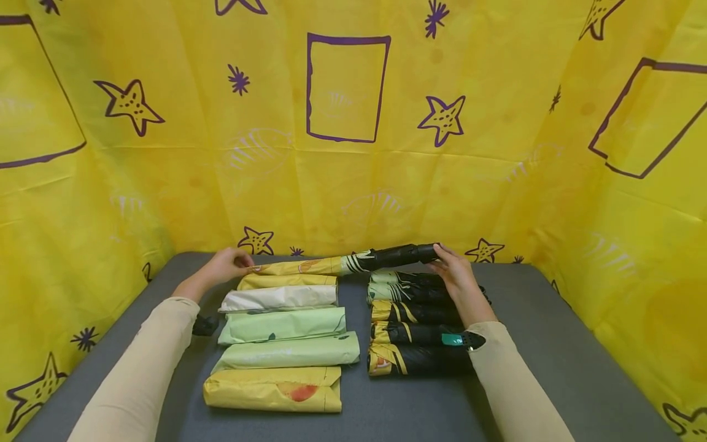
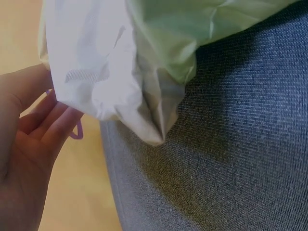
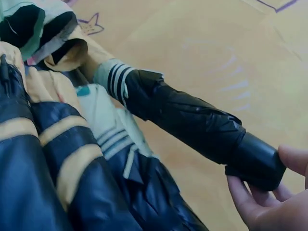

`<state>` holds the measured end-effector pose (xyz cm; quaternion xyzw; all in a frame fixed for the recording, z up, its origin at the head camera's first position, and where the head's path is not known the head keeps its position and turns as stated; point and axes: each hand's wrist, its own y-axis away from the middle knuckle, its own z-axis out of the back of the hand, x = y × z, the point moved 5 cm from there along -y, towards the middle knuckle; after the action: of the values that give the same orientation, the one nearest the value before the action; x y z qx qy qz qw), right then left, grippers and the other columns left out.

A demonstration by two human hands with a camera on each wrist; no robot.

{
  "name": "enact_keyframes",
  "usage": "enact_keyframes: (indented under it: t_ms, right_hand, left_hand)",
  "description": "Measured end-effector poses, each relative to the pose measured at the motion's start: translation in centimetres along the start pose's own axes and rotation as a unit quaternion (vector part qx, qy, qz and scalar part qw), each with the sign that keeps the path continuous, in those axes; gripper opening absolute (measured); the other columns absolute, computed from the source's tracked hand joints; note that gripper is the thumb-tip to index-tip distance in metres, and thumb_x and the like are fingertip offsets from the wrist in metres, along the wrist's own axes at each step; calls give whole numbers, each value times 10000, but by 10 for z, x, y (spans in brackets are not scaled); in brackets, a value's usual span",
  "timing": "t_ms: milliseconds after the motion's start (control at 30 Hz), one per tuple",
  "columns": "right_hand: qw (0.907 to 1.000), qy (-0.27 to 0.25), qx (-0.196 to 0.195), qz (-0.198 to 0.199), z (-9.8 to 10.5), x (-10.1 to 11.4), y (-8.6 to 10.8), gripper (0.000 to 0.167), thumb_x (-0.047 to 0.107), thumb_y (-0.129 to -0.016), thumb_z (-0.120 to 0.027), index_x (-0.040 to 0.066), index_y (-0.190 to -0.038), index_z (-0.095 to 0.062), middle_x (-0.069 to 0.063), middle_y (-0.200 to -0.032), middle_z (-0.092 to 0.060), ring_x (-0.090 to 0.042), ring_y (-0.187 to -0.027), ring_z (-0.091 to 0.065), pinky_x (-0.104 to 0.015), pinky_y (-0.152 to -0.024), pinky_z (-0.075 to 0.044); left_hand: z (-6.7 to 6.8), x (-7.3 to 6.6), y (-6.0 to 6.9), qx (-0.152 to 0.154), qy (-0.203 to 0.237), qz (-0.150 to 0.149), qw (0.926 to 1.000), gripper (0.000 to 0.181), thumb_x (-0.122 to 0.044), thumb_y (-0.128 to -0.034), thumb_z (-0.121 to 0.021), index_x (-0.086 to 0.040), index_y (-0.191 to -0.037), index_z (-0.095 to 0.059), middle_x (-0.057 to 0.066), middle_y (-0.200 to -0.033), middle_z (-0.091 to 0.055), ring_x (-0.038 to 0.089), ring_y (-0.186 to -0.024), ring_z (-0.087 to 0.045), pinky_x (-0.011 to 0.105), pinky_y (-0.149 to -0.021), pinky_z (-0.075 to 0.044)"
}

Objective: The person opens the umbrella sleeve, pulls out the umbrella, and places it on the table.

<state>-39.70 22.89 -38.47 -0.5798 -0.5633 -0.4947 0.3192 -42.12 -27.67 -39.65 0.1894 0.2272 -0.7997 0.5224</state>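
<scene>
A folded umbrella with a black canopy and a pale green striped end spans the back of the table, its striped end meeting a yellow umbrella sleeve. The right hand grips the umbrella's black handle between thumb and fingers. At the other end, the left hand pinches the tip of the yellow sleeve. In the left wrist view, a white sleeve partly covers the fingertips of the left hand. How far the umbrella sits inside the sleeve cannot be told.
On the left lie another yellow sleeve, a white one, two green ones and a front yellow sleeve. Several folded umbrellas lie in a row on the right. Yellow patterned cloth surrounds the grey table.
</scene>
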Motion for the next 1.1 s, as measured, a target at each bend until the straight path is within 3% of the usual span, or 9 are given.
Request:
enact_keyframes:
  t_ms: [100,200,433,600,733,900,1100]
  right_hand:
    - [9999,-127,-75,37,7,6,1,562,140,-988,-542,39,-1504,-342,-96,-1540,-270,-120,-881,-598,-412,-1149,-374]
    - [9997,-212,-140,27,13,10,2,577,136,-985,-545,47,-1511,-326,-76,-1539,-274,-117,-915,-594,-404,-1152,-366]
    - [9989,-310,-343,-56,30,13,5,578,149,-976,-558,92,-1510,-343,56,-1239,-446,-87,-919,-593,-344,-1122,-408]
    - [9977,-450,-496,94,41,14,4,439,145,-971,-567,125,-1397,-462,83,-1145,-457,-83,-916,-596,-314,-1067,-467]
    - [9963,-473,-679,239,49,14,0,498,134,-959,-585,94,-1439,-461,75,-1121,-473,-77,-878,-613,-281,-972,-533]
    - [9979,-233,-594,133,58,13,-3,592,146,-959,-583,71,-1500,-357,74,-1138,-468,-45,-837,-621,-202,-864,-554]
    - [9995,1,-312,-29,65,12,-4,641,187,-959,-589,101,-1524,-301,85,-1225,-455,-6,-838,-615,-165,-869,-538]
  left_hand:
    - [2,1,0,-32,-5,4,10000,65,-15,-868,-683,25,-919,-691,141,-854,-687,188,-780,-622,321,-701,-518]
    - [3,2,1,-38,40,27,10000,73,-21,-866,-692,28,-921,-691,150,-861,-691,190,-783,-627,308,-697,-518]
    - [4,3,2,14,64,113,9999,81,-33,-874,-689,22,-934,-687,148,-871,-687,170,-771,-613,282,-677,-510]
    - [4,2,3,22,57,181,9998,84,-41,-878,-684,12,-944,-690,150,-888,-689,180,-781,-624,288,-685,-517]
    - [4,1,4,39,79,129,9999,89,-25,-875,-683,27,-947,-684,170,-900,-688,207,-794,-631,317,-694,-520]
    - [3,4,3,17,96,98,9999,92,-29,-872,-689,22,-948,-687,171,-908,-691,216,-804,-638,319,-704,-521]
    - [4,7,3,-5,80,161,9998,88,-46,-878,-684,7,-947,-694,152,-909,-696,199,-802,-639,307,-707,-525]
